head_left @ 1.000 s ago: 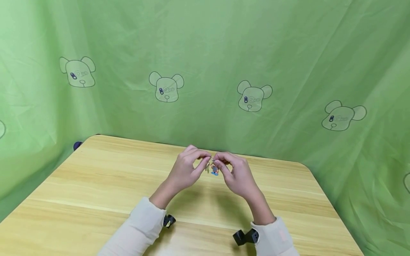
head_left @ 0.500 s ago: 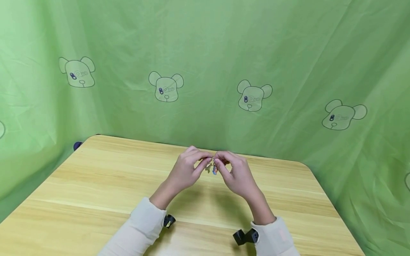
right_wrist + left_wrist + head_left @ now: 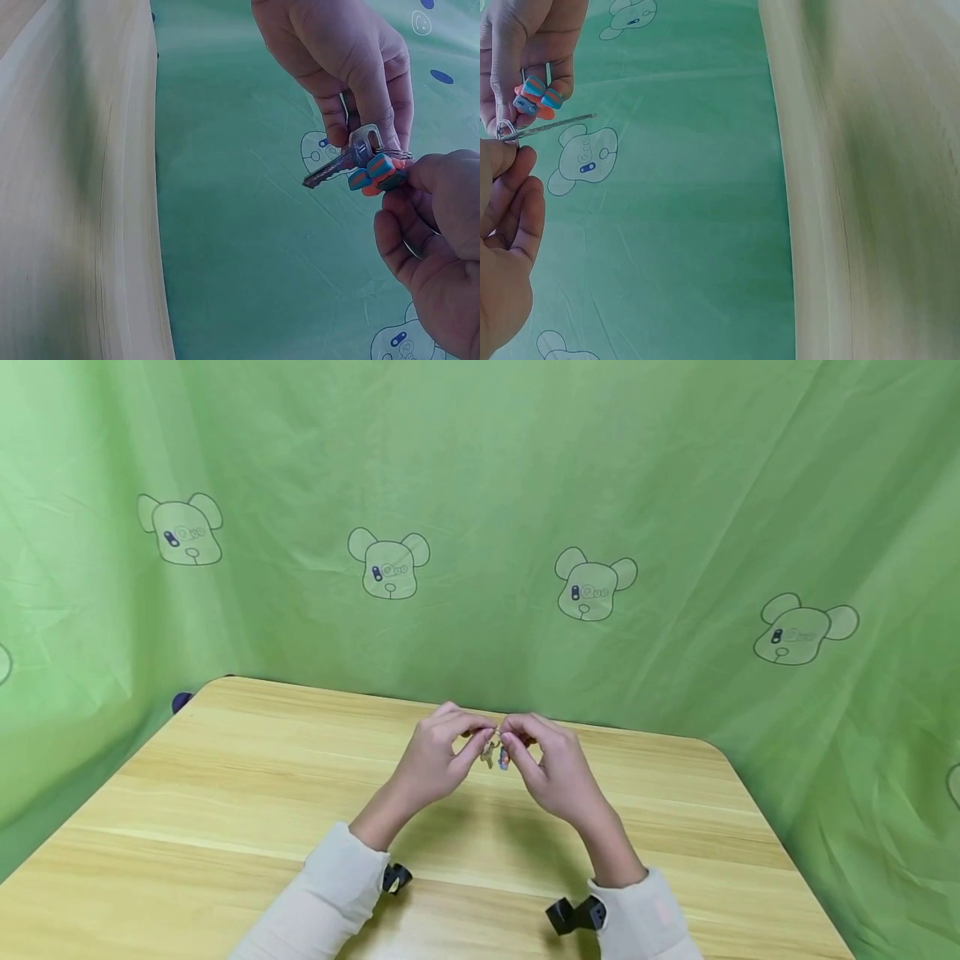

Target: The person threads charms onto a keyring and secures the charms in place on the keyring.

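Over the far part of the table my two hands meet at the fingertips. My left hand [image 3: 435, 758] pinches a metal key ring [image 3: 507, 132] between thumb and forefinger. A metal key [image 3: 339, 163] hangs from the ring, closest to the left fingertips. My right hand [image 3: 557, 770] pinches the same ring from the other side, though its fingers partly hide the grip. Beside the right fingertips dangles a small orange-and-blue charm [image 3: 379, 174], next to the key. Key and charm hang apart in the head view.
Below the hands lies a light wood-grain table [image 3: 247, 793] with rounded far corners. A green cloth backdrop [image 3: 480, 468] printed with bear heads surrounds it. Black wrist cameras [image 3: 573, 916] sit at both cuffs.
The charm has turned from facing broadside to a narrower side, and the key has swung a little below the fingertips. Both hands stay nearly in place, with their fingertips slightly closer together.
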A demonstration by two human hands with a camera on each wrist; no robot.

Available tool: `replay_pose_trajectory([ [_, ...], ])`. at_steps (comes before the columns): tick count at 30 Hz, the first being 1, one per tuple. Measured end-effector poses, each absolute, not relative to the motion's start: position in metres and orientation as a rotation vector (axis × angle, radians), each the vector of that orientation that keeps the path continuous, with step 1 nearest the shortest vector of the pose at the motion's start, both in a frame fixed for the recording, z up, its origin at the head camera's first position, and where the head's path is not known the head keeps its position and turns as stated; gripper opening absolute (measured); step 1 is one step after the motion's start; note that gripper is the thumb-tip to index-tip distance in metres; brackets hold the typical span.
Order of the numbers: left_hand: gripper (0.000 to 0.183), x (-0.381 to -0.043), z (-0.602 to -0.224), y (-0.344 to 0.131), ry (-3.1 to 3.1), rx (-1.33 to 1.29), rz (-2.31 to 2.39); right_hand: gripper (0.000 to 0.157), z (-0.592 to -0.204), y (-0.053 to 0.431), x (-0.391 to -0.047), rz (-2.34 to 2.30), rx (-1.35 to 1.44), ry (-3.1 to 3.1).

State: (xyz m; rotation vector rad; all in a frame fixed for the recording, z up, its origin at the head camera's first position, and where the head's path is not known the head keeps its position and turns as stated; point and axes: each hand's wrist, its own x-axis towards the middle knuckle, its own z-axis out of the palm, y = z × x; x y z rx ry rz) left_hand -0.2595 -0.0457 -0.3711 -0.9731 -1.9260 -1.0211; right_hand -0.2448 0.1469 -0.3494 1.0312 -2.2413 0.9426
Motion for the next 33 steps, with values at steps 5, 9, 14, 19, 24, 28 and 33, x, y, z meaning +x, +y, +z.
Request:
replay_pose_trajectory([
  [5,0.009,-0.2579,-0.3704,-0.0448,-1.938,-0.942,-1.079,0.010,-0.3484,0.1473,-0.2433,0.948,1.018,-2.256],
  [9,0.009,-0.2573,-0.3707,-0.0434,-1.957,-0.909,-1.126,0.010,-0.3482,0.1471,-0.2426,0.941,1.018,-2.241],
  [14,0.011,-0.2578,-0.3706,-0.0419,-1.976,-0.928,-1.147,0.008,-0.3498,0.1465,-0.2436,0.950,1.024,-2.205],
  [19,0.009,-0.2574,-0.3701,-0.0427,-1.992,-0.952,-1.123,0.008,-0.3507,0.1469,-0.2440,0.960,1.012,-2.208],
  [24,0.010,-0.2581,-0.3697,-0.0438,-2.002,-0.974,-1.051,0.009,-0.3509,0.1471,-0.2445,0.958,1.012,-2.211],
  [28,0.010,-0.2591,-0.3699,-0.0451,-1.992,-0.977,-1.001,0.008,-0.3511,0.1467,-0.2452,0.963,1.024,-2.226],
  [33,0.010,-0.2589,-0.3686,-0.0464,-1.972,-0.971,-1.006,0.007,-0.3498,0.1459,-0.2442,0.978,1.023,-2.251],
])
